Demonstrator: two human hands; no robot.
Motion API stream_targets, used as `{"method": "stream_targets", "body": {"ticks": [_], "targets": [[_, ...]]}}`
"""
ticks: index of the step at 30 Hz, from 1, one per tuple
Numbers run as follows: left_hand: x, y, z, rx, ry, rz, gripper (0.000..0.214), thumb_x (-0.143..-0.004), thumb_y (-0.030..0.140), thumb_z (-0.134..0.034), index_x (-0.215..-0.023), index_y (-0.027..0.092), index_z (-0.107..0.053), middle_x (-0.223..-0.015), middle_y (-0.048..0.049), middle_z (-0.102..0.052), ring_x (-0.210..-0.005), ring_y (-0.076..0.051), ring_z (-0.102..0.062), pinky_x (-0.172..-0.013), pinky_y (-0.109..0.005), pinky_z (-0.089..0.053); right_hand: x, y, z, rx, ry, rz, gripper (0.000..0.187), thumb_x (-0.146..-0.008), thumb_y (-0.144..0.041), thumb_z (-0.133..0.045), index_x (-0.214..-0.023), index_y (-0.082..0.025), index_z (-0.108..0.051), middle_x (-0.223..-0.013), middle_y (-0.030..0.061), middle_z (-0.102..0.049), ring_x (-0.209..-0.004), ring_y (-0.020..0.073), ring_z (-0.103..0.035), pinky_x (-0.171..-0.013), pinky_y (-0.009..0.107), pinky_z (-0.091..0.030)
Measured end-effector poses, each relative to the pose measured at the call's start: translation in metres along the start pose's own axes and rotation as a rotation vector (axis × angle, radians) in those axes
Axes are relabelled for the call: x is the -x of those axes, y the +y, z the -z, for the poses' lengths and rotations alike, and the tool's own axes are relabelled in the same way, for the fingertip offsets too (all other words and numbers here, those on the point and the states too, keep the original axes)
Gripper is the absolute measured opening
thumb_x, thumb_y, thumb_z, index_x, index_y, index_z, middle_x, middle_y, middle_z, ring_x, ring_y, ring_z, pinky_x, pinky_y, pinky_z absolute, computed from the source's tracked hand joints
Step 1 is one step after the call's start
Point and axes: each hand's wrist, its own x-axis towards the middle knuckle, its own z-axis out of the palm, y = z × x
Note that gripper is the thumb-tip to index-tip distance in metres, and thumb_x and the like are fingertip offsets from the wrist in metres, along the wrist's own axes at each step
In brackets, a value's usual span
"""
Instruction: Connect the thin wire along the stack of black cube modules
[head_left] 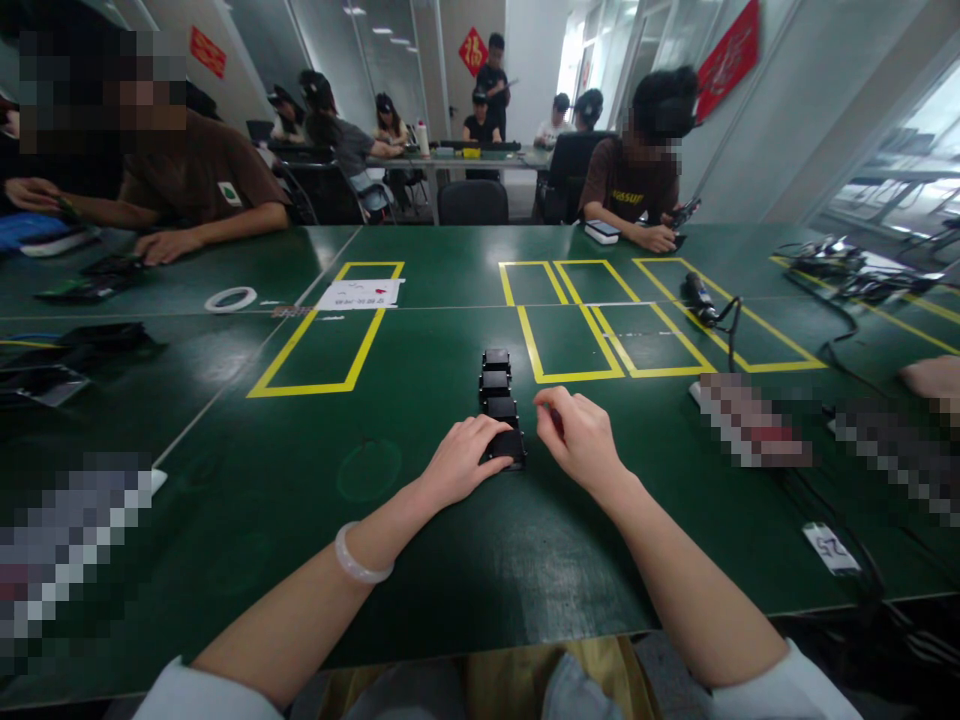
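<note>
Several small black box-shaped pieces stand in a row leading away from me on the green table. At the near end, my left hand has its fingers and thumb around the nearest black block. Beyond it lie another black block, a further block and the farthest block. Just right of the row, my right hand hovers with its fingers curled together. A dark spot shows between those fingers, too small to name. A pale bracelet circles my left wrist.
Yellow tape outlines mark the table past the row. A paper sheet and a white tape roll lie ahead left. At right are a black device with a cable and a blurred-out box. People sit across the table.
</note>
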Motion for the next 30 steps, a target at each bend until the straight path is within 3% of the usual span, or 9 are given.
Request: {"method": "stream_targets", "body": {"ticks": [6, 13, 19, 26, 30], "targets": [[0.0002, 0.0002, -0.0006, -0.011, 0.002, 0.001, 0.035, -0.089, 0.040, -0.055, -0.119, 0.023, -0.051, -0.116, -0.0062, -0.059, -0.103, -0.024, -0.054, -0.086, -0.037, -0.041, 0.0013, 0.0005, 0.0000, 0.000, -0.025, -0.021, 0.018, -0.093, -0.034, -0.047, -0.088, -0.020, -0.057, -0.060, -0.0018, -0.056, -0.056, 0.0121, -0.048, -0.060, 0.025, -0.035], [-0.0001, 0.0000, -0.0014, -0.002, 0.006, 0.000, 0.034, -0.089, 0.038, -0.056, -0.119, 0.023, -0.051, -0.117, -0.0055, -0.059, -0.105, -0.024, -0.053, -0.086, -0.037, -0.040, 0.0005, -0.0005, -0.0006, 0.009, -0.003, -0.002, 0.014, -0.092, -0.024, -0.043, -0.092, -0.019, -0.057, -0.066, -0.0005, -0.059, -0.057, 0.0121, -0.050, -0.062, 0.025, -0.036], [0.0001, 0.0006, -0.0001, -0.019, 0.009, -0.005, 0.034, -0.089, 0.039, -0.057, -0.118, 0.023, -0.051, -0.114, -0.0042, -0.060, -0.102, -0.023, -0.054, -0.085, -0.036, -0.040, -0.0013, -0.0015, 0.0017, 0.017, -0.005, 0.002, 0.016, -0.093, -0.032, -0.047, -0.088, -0.019, -0.056, -0.060, -0.0019, -0.056, -0.054, 0.0118, -0.048, -0.059, 0.025, -0.035], [-0.0002, -0.0006, -0.0011, -0.016, 0.007, -0.009, 0.033, -0.090, 0.039, -0.055, -0.119, 0.023, -0.050, -0.117, -0.0048, -0.059, -0.104, -0.023, -0.053, -0.085, -0.036, -0.040, -0.0001, -0.0005, -0.0019, 0.006, 0.010, -0.003, 0.014, -0.092, -0.022, -0.041, -0.095, -0.018, -0.054, -0.068, 0.0006, -0.061, -0.060, 0.0131, -0.053, -0.063, 0.026, -0.038], [-0.0006, -0.0013, -0.0011, -0.022, 0.007, -0.014, 0.035, -0.090, 0.039, -0.056, -0.120, 0.023, -0.050, -0.116, -0.0043, -0.059, -0.104, -0.023, -0.053, -0.085, -0.036, -0.040, 0.0012, 0.0004, -0.0027, 0.020, -0.004, 0.006, 0.014, -0.093, -0.029, -0.045, -0.093, -0.018, -0.054, -0.064, -0.0011, -0.058, -0.057, 0.0125, -0.050, -0.062, 0.025, -0.037]]}}
